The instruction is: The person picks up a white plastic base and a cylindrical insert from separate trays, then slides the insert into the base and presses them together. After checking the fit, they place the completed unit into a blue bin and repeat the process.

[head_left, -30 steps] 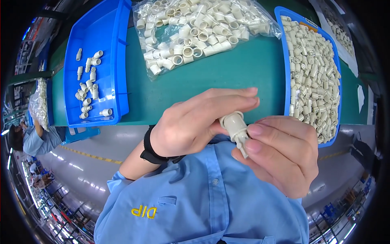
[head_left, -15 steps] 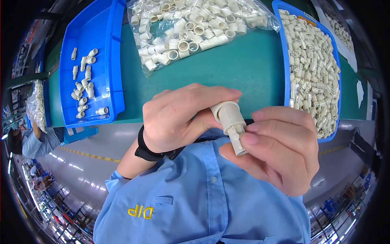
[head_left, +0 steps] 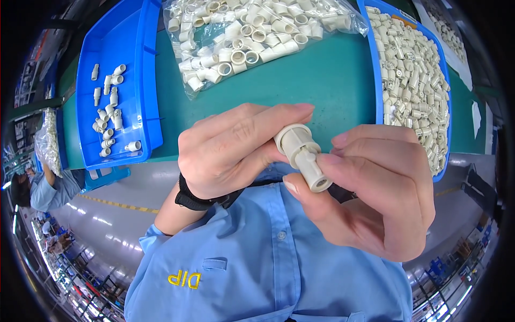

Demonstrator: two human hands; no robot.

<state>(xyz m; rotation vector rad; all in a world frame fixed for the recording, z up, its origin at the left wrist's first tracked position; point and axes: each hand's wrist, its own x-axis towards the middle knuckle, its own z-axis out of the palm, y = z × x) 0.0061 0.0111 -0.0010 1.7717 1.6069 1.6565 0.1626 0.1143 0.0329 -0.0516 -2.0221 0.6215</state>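
Note:
In front of my chest my left hand [head_left: 230, 145] grips the wide collar of a cream plastic fitting [head_left: 295, 142] between thumb and fingers. A narrower stepped piece [head_left: 312, 170] sticks out of the collar, tilted down to the right, its round end face showing. My right hand [head_left: 381, 188] closes on this narrow piece, a fingertip on its side and the thumb by its lower left. The left fingers hide part of the collar's far side.
A blue tray [head_left: 145, 96] with several similar fittings stands at the left. A clear bag [head_left: 196, 45] of cream plastic sleeves lies on the green table [head_left: 322, 80]. On the right, a blue bin [head_left: 379, 96] is full of small cream pieces. Another person [head_left: 51, 188] sits at far left.
The fitting has tipped, so its narrow end now points more toward the lower right and shows its end face. Both hands have moved up slightly, and the right fingers have shifted along the narrow piece.

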